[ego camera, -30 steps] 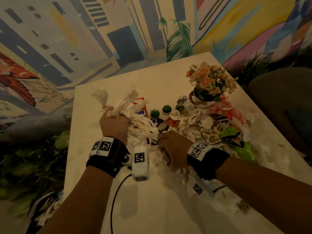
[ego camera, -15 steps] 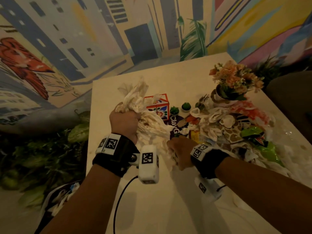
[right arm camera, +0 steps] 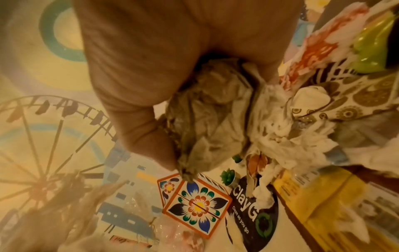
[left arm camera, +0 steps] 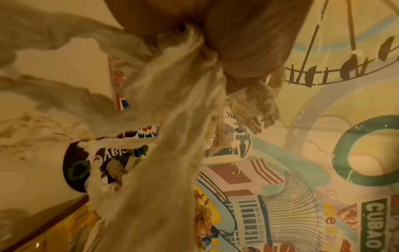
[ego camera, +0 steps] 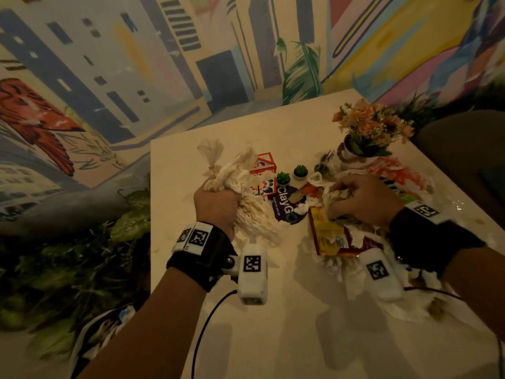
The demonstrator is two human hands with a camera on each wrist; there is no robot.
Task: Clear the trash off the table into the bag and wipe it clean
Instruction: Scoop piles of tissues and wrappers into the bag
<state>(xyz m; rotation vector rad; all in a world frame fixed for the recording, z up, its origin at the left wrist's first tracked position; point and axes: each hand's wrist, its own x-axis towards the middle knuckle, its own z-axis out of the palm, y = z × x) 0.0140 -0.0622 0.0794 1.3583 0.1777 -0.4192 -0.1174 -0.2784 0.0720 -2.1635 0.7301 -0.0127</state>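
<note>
My left hand (ego camera: 216, 203) grips a big wad of crumpled white tissue (ego camera: 246, 187) at the table's left side; the left wrist view shows the tissue (left arm camera: 168, 136) trailing out of the fist. My right hand (ego camera: 360, 201) has its fingers curled round crumpled paper (right arm camera: 211, 116) on top of the trash pile. Below that hand lie a yellow and red wrapper (ego camera: 328, 236) and more torn tissue (ego camera: 352, 277). A white bag (ego camera: 103, 332) holding trash sits on the floor at the table's left edge.
A floral tissue box (ego camera: 263, 176), two tiny potted plants (ego camera: 291, 175), a dark "clayGo" sticker (ego camera: 285, 206) and a flower pot (ego camera: 369, 132) stand on the white table (ego camera: 273, 337). Printed wrappers (ego camera: 401, 173) lie right. Foliage borders the left edge; a dark seat is at right.
My right hand has moved right and further onto the trash pile and closed on paper there. My left hand keeps its wad of tissue.
</note>
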